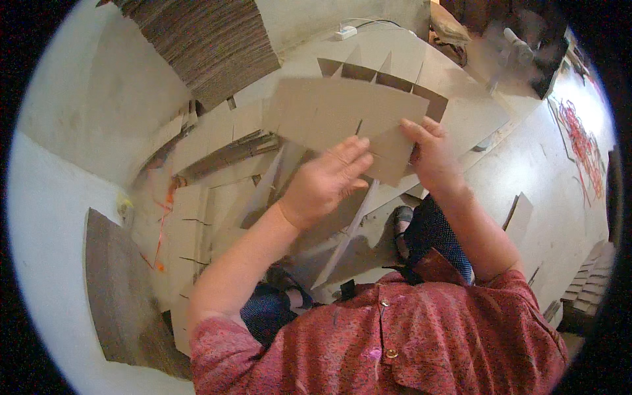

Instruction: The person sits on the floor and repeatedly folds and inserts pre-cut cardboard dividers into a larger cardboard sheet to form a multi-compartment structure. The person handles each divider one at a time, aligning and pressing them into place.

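Observation:
In front of me a flat cardboard sheet [329, 108] with a dark slit hangs tilted in the air. My right hand [434, 151] pinches its right side, thumb and fingers closed on the edge. A smaller cardboard piece [390, 157] shows just below, near the same hand; whether it is separate I cannot tell. My left hand [326, 178] lies with stretched fingers against the sheet's lower edge, by the slit. Behind the sheet stands a slotted cardboard divider [434, 105] with pointed upright pieces crossing it.
A tall cardboard stack [210, 46] stands at the far left, with slotted strips [224, 148] below it. A brown cardboard stack [118, 283] leans near the left wall. Red string [579, 145] lies heaped at right, above more stacked cardboard [589, 280]. A white power socket [345, 33] is at the back.

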Demonstrator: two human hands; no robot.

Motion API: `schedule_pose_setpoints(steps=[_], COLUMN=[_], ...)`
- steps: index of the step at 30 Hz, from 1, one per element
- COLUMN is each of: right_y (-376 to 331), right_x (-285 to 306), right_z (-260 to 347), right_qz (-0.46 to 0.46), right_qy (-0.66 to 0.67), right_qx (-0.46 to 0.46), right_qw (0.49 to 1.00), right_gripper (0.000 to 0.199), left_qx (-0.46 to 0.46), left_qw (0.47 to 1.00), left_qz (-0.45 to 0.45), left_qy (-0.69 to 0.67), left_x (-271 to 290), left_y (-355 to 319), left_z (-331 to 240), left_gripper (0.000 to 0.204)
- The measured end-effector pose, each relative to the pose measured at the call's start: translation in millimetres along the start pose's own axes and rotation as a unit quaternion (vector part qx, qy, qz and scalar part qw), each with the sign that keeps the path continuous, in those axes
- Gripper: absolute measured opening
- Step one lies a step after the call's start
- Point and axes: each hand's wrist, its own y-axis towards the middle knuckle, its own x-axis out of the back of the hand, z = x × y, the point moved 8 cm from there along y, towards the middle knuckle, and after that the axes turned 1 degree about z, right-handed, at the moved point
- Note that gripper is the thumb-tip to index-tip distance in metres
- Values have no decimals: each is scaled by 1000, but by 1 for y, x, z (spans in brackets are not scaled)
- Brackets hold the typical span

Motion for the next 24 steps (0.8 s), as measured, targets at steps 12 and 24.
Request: schedule_pose_setpoints(steps=[12,24], right_y=[-67,-64], right_x=[11,71], right_z=[28,-62], right_qz=[0,52], right_qy=[-409,-432], right_qx=[227,71], right_qw=[884,898], right_gripper=[14,20], left_qx=[419,568], left_qw=[842,819], left_qz=[-221,47], left_qy=[-258,-60], left_x=[55,-2], left_y=[-73,-115], left_z=[216,226], left_gripper=[29,33])
